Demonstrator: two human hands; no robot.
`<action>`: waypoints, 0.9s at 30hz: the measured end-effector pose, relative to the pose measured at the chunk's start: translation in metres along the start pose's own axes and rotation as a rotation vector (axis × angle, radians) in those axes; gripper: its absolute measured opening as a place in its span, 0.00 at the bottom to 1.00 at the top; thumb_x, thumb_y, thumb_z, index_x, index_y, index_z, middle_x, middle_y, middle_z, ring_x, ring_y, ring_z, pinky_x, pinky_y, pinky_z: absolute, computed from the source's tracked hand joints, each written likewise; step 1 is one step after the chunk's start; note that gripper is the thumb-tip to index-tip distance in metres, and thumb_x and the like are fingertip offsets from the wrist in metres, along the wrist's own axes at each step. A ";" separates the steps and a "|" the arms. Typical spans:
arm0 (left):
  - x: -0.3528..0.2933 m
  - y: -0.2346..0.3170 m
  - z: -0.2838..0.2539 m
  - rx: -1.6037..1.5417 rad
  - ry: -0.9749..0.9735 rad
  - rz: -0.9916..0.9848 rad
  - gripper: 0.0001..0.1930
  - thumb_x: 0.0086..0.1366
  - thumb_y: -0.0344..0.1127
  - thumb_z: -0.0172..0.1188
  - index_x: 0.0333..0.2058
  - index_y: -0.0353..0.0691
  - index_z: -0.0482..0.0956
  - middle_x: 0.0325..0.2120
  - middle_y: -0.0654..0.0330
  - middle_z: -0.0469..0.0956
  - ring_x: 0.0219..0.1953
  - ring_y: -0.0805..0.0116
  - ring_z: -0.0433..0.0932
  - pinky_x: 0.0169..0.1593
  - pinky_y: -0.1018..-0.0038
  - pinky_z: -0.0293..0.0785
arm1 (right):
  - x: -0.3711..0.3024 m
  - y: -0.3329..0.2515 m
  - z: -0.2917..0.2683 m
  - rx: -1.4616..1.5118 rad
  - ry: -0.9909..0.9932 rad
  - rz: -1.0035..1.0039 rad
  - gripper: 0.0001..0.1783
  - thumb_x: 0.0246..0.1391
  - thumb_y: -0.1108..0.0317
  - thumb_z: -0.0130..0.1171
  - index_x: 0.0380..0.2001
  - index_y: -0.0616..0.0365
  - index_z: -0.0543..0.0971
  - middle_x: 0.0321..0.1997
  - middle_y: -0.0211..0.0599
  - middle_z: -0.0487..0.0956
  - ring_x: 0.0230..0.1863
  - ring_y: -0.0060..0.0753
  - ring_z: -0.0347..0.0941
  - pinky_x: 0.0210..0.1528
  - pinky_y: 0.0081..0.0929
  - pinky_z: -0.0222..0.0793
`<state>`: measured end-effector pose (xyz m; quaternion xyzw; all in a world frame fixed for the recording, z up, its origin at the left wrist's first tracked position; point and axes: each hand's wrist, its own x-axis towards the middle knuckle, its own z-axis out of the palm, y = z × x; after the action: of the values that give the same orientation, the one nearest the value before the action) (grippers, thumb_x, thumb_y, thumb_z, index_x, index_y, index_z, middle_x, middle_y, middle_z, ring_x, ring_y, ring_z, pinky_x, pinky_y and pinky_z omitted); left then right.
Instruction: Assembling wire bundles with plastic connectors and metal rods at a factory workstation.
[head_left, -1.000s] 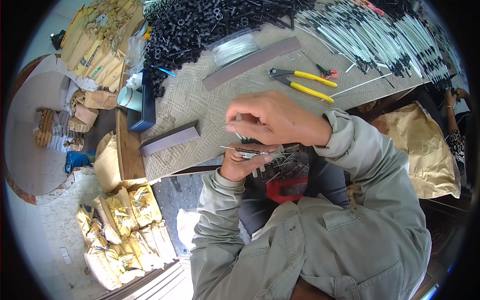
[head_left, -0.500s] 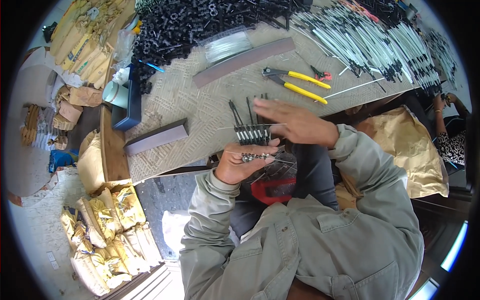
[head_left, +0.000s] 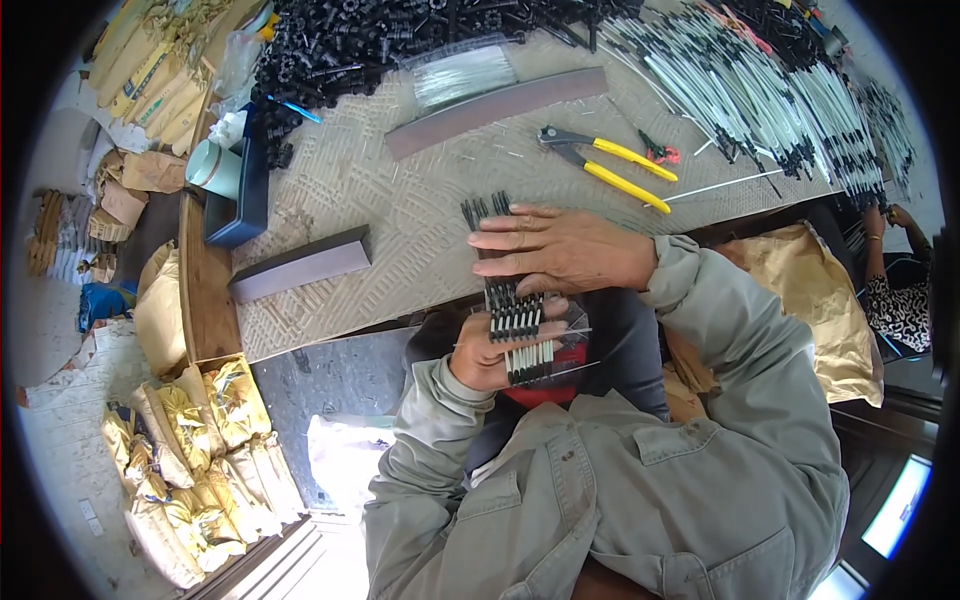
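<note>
My left hand (head_left: 480,355) grips a flat row of thin black-and-white rods (head_left: 531,361) just beyond the table's near edge, over my lap. Thin wires cross the row and stick out at its right side. Across the upper, black part of the row lies my right hand (head_left: 570,250), its fingers stretched flat to the left. The black tips show past its fingers at the far end. How much the right hand presses on the rods cannot be seen.
Yellow-handled pliers (head_left: 625,180) lie on the table (head_left: 330,210). Two dark bars (head_left: 305,268) rest there, with clear thin strips (head_left: 465,77) behind one. A black-parts heap (head_left: 340,50) and rod piles (head_left: 740,90) fill the back. Wrapped packets (head_left: 200,470) stand lower left; another person's hand (head_left: 874,222) is far right.
The row of rods has tipped and slid toward me, showing its white lower segments. My right hand has settled flat over the black upper part. The view has shifted slightly.
</note>
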<state>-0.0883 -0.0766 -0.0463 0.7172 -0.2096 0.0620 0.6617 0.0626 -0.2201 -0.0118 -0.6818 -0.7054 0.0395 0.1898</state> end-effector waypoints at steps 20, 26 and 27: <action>0.006 0.003 -0.028 0.174 -0.167 0.142 0.21 0.46 0.31 0.64 0.43 0.43 0.77 0.44 0.54 0.75 0.42 0.57 0.77 0.44 0.71 0.73 | 0.038 0.009 -0.009 -0.301 0.220 0.013 0.13 0.37 0.70 0.54 0.33 0.53 0.75 0.30 0.26 0.71 0.33 0.29 0.69 0.30 0.25 0.69; 0.007 0.012 -0.029 0.151 -0.167 0.095 0.17 0.48 0.30 0.63 0.40 0.36 0.79 0.42 0.50 0.76 0.43 0.57 0.77 0.48 0.70 0.70 | 0.048 0.015 -0.019 -0.609 0.106 -0.109 0.10 0.42 0.65 0.50 0.31 0.51 0.72 0.29 0.24 0.67 0.33 0.24 0.67 0.31 0.20 0.66; 0.006 0.011 -0.029 0.155 -0.167 0.089 0.17 0.48 0.29 0.63 0.40 0.36 0.79 0.42 0.50 0.76 0.43 0.57 0.77 0.48 0.70 0.70 | 0.051 0.014 -0.020 -0.608 0.103 -0.111 0.10 0.42 0.65 0.50 0.31 0.51 0.72 0.29 0.24 0.67 0.33 0.24 0.67 0.31 0.20 0.66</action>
<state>-0.0812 -0.0504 -0.0303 0.7591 -0.2902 0.0473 0.5808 0.0823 -0.1739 0.0134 -0.6688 -0.7105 -0.2184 0.0145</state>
